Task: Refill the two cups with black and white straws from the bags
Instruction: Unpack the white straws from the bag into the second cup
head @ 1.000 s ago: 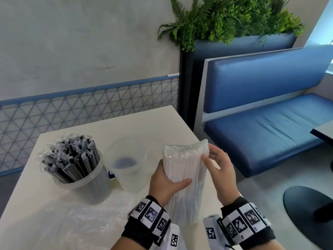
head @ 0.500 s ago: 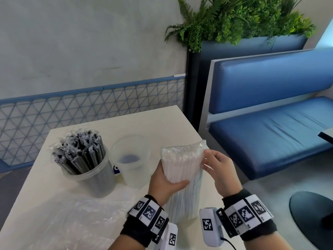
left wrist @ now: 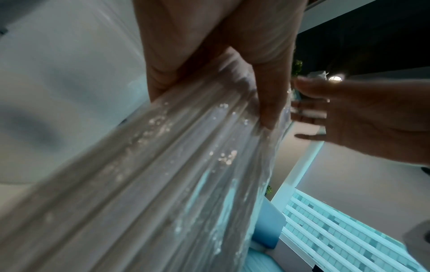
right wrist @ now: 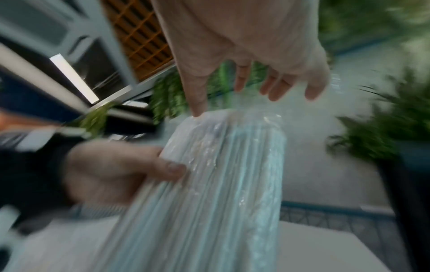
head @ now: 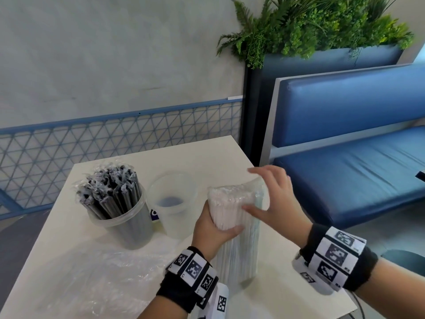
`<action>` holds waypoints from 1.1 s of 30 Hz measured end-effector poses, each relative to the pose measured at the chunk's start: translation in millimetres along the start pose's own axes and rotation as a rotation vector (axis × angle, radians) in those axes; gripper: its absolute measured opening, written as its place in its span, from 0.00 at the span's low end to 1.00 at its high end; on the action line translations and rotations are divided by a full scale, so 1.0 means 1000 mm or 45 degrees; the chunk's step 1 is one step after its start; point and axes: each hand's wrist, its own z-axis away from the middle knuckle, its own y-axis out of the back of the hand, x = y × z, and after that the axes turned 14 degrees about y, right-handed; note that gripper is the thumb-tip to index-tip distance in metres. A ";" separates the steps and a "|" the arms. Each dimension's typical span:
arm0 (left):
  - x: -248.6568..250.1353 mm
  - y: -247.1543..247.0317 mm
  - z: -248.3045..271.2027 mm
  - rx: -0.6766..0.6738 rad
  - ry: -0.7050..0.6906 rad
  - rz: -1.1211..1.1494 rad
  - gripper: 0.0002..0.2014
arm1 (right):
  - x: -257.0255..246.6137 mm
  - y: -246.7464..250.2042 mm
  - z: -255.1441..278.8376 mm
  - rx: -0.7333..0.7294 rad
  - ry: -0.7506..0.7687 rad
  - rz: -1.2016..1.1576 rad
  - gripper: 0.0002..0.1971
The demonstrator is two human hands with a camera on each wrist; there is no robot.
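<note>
A clear bag of white straws (head: 239,229) stands upright on the cream table (head: 207,157), near its right edge. My left hand (head: 213,229) grips the bag below its top, thumb in front; the left wrist view shows those fingers wrapped round the bag (left wrist: 163,174). My right hand (head: 273,199) hovers at the bag's top with fingers spread, and its thumb touches the bag's side (right wrist: 223,165). Left of the bag stands an empty translucent cup (head: 173,203). Further left, a second cup (head: 124,222) holds wrapped black straws (head: 110,187).
An empty crumpled clear bag (head: 92,272) lies on the table's near left. A blue padded bench (head: 345,162) runs along the right, with a planter of green plants (head: 310,31) behind it. A blue mesh fence (head: 92,139) lines the wall beyond the table.
My right hand has let go of the bag's top corner and spread its fingers over it. The left hand keeps its grip on the bag.
</note>
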 end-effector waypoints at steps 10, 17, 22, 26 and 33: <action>0.017 -0.034 -0.003 0.088 -0.005 -0.284 0.35 | -0.008 0.005 -0.031 -0.385 0.424 0.516 0.19; 0.013 -0.036 -0.003 0.043 0.062 -0.184 0.31 | -0.009 0.019 -0.054 -0.676 0.492 0.607 0.07; 0.013 -0.031 -0.008 0.051 0.092 -0.164 0.30 | -0.007 0.035 -0.096 -0.610 0.231 0.503 0.07; 0.011 -0.026 -0.010 0.116 0.118 -0.091 0.28 | 0.000 0.023 -0.074 -0.277 0.094 0.085 0.20; 0.006 -0.012 -0.006 0.069 0.148 -0.016 0.27 | 0.020 -0.018 -0.034 -0.083 0.022 0.021 0.03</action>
